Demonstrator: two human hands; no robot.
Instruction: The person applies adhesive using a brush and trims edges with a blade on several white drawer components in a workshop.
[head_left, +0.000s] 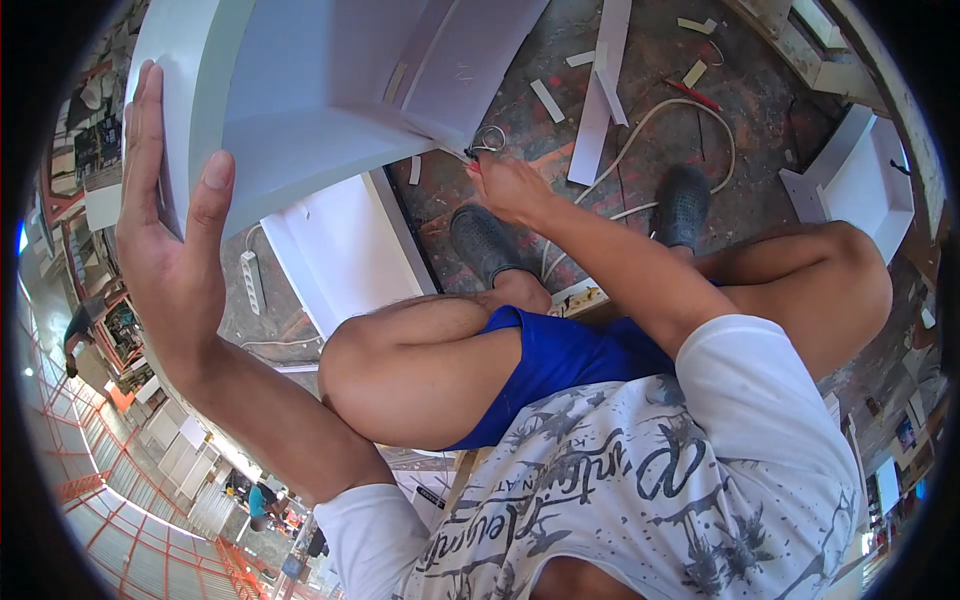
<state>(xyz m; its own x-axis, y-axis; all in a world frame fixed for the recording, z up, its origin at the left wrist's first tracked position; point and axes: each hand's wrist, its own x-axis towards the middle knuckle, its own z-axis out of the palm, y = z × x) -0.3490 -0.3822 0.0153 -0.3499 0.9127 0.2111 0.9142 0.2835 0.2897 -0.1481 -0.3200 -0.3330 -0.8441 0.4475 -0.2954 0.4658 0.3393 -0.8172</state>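
Note:
A large white box-like cabinet piece point(300, 125) with a pale edge stands tilted in front of me at the upper left. My left hand point(170, 190) lies against its outer side, fingers stretched and thumb apart, supporting it without wrapping round it. At the cabinet's lower inner corner, my right hand point(505, 185) is closed on a small tool with a red part point(474, 168). The tool's dark tip is by the panel edge, and my fingers hide much of its shape. A thin wire-like loop point(490, 138) shows just beyond my fingertips.
Another white panelled piece point(345, 250) lies beside my left knee, near a white power strip point(252, 282). A pale cable point(640, 150) curls across the stained floor among white strips point(598, 100) and offcuts. A white open box point(860, 165) stands at right. Another person point(265, 500) is far off.

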